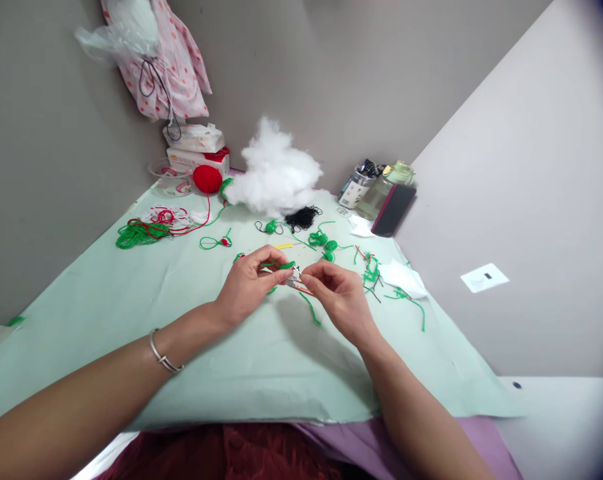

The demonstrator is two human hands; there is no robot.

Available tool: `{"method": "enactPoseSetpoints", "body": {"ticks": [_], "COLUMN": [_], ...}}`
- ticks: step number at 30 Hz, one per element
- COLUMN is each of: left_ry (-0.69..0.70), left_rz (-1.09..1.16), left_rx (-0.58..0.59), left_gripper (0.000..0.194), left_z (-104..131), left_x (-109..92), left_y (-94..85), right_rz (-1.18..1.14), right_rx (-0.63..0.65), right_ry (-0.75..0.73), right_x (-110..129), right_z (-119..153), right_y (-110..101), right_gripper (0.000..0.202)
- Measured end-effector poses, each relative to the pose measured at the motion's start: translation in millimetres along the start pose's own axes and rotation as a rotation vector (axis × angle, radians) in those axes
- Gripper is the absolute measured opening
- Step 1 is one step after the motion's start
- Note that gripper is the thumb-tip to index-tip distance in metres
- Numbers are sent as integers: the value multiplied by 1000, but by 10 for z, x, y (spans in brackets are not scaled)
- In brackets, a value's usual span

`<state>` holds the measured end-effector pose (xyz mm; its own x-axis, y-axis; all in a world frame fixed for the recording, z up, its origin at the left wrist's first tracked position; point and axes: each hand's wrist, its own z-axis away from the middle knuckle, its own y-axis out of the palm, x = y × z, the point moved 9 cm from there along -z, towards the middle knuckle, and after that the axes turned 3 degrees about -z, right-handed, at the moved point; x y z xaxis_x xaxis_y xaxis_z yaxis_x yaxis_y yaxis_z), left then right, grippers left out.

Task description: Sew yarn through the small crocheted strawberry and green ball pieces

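Over the middle of the table, my left hand (251, 280) pinches a small green yarn piece (287, 265) between thumb and fingertips. Close on its right, my right hand (338, 293) has thumb and forefinger pressed together on a thin metal tool (296, 270), whose tip meets the green piece. What the tool is exactly is too small to tell. Orange-handled scissors (301, 286) show just below the fingertips, partly hidden by my right hand. A loose green strand (310, 308) lies beneath them on the pale green tablecloth (241, 373).
Behind my hands are white stuffing (276, 173), black yarn (304, 218) and green yarn balls (318, 238). A red yarn ball (208, 179) and tangled yarn (144, 232) lie left. Yarn scraps (370, 268), white paper (402, 279), a phone (394, 211) and a bottle (381, 193) are right.
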<state>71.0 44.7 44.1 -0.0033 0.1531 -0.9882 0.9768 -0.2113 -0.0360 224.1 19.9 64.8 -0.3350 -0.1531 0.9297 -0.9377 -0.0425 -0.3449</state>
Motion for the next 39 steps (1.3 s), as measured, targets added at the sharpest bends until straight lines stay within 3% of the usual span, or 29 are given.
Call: {"method": "enactPoseSetpoints", "body": {"ticks": [6, 23, 27, 34, 37, 39], "left_ry": [-36, -38, 74, 522, 556, 548], "left_rz": [60, -37, -145, -436, -394, -355], "left_rx": [38, 34, 13, 7, -57, -168], "left_gripper": [23, 21, 12, 12, 7, 18], "left_z": [-12, -32, -24, 150, 174, 178], "left_x": [11, 33, -17, -243, -308, -380], "left_y": [26, -13, -26, 82, 25, -97], "right_rz": [6, 3, 7, -20, -44, -76], "right_rx": [1, 48, 71, 69, 15, -30], "right_ry": [-2, 31, 54, 51, 29, 12], "right_x": [18, 1, -15, -12, -11, -1], "right_z": [14, 29, 30, 34, 15, -3], "right_y": [-7, 22, 47, 108, 67, 13], "right_gripper": [21, 20, 19, 17, 18, 19]}}
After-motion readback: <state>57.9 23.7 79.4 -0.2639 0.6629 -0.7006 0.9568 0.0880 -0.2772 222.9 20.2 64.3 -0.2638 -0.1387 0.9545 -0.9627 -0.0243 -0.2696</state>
